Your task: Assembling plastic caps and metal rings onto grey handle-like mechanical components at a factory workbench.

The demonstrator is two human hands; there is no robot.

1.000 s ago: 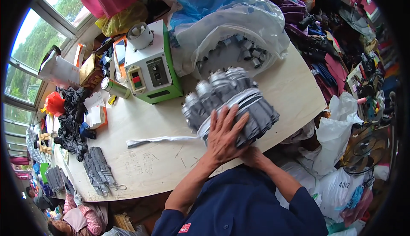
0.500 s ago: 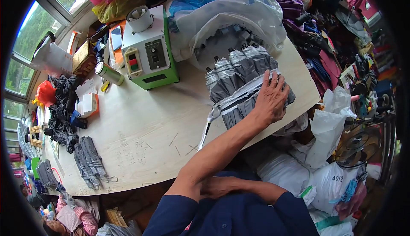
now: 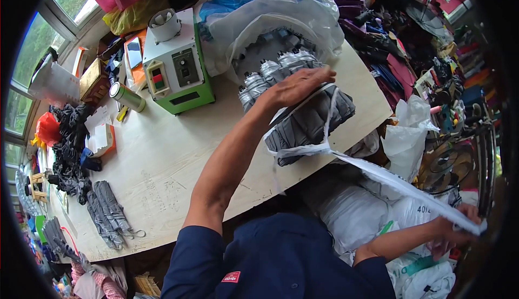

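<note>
A bundle of grey folded umbrellas (image 3: 311, 120), with silvery tops and dark tips at the far end, lies on the table. A white cloth strip (image 3: 389, 177) loops round it and stretches off to the right. My left hand (image 3: 303, 85) lies across the top of the bundle with its fingers stretched out. Out past the table's edge on the right, my right hand (image 3: 457, 226) is closed on the strip's end and holds it taut; some of its fingers are hard to make out.
A green and white machine (image 3: 181, 64) stands on the table (image 3: 173, 180), beside a cylindrical container (image 3: 127, 97). Two loose folded umbrellas (image 3: 108, 212) lie at the near left. Behind the bundle is a clear plastic bag (image 3: 270, 23); white sacks (image 3: 351, 207) fill the floor at right.
My right hand has moved from near my body out to the far right, pulling the strip tight. My left hand has shifted left and up, from the bundle's right side onto its top.
</note>
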